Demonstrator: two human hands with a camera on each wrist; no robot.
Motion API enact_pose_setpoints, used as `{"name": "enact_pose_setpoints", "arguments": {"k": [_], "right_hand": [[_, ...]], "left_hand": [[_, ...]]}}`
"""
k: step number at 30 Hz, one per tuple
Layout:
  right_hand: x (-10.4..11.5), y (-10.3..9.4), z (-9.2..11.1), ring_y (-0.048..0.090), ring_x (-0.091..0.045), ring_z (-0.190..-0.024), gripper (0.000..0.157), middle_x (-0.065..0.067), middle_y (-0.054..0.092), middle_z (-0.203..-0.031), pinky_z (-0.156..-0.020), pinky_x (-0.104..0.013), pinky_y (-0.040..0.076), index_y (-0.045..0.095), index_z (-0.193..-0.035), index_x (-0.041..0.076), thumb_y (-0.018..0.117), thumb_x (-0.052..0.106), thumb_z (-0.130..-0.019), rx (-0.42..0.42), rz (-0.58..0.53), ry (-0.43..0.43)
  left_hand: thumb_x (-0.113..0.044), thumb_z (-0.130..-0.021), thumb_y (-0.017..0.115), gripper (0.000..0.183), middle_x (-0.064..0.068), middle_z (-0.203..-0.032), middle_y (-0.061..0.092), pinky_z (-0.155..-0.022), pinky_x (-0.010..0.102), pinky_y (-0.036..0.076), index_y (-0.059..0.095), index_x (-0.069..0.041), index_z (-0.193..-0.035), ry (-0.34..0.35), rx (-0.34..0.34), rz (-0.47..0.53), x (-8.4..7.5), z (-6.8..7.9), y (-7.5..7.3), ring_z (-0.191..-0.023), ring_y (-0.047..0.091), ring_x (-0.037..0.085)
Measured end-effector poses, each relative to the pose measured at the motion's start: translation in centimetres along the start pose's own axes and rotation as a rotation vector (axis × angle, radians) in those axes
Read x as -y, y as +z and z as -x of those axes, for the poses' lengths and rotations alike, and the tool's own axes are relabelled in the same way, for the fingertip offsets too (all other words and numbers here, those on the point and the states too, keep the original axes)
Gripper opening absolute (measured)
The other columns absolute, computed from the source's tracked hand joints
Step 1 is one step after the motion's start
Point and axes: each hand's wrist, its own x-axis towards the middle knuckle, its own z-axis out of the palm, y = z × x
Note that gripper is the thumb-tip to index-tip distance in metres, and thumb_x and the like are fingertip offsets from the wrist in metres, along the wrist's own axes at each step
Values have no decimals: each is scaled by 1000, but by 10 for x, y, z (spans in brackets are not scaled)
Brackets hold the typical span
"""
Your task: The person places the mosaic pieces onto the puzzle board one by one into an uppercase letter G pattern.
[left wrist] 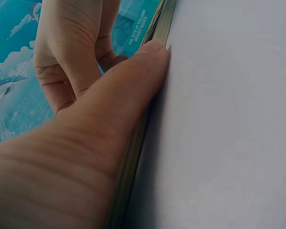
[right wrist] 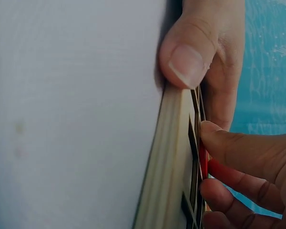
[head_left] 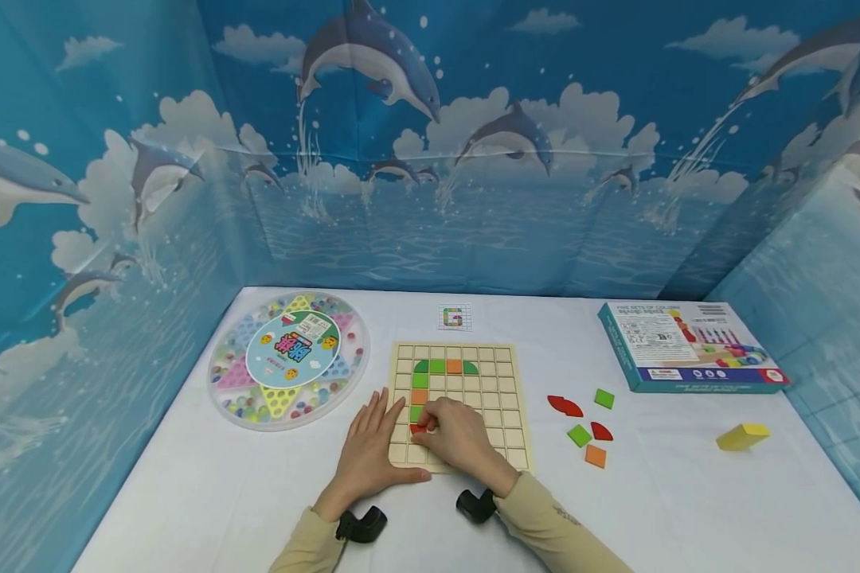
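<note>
A wooden grid board lies on the table with green and orange pieces along an upper row and down a left column. At the column's lower end, my right hand pinches a red quarter-round piece between thumb and fingers, right at the board's surface. The right wrist view shows the red piece partly hidden by those fingers. My left hand rests at the board's left side, its fingers straight and its thumb along the near edge.
Behind the board lies a small pattern card. Loose red pieces, green squares and an orange square are to its right. Farther out are a boxed game, a yellow block and a round marble game at left.
</note>
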Motion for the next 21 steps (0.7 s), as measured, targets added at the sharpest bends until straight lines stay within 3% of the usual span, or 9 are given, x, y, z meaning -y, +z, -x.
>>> {"name": "enact_pose_setpoints", "arguments": {"k": [11, 21], "right_hand": [[-2, -3, 1, 45, -1, -54, 18, 14, 49, -62, -47, -22, 37, 67, -74, 18, 82, 26, -74, 27, 20, 0], [-3, -10, 9, 45, -3, -57, 12, 13, 52, -66, -50, -22, 37, 75, -90, 11, 76, 11, -79, 101, -16, -25]], "left_hand": [[-74, -64, 68, 116, 20, -154, 16, -111, 48, 10, 28, -7, -149, 13, -10, -3, 0, -2, 2, -142, 8, 32], [-72, -63, 70, 115, 20, -154, 17, -111, 49, 11, 30, -7, -149, 3, -9, -8, 0, 2, 1, -142, 8, 32]]}}
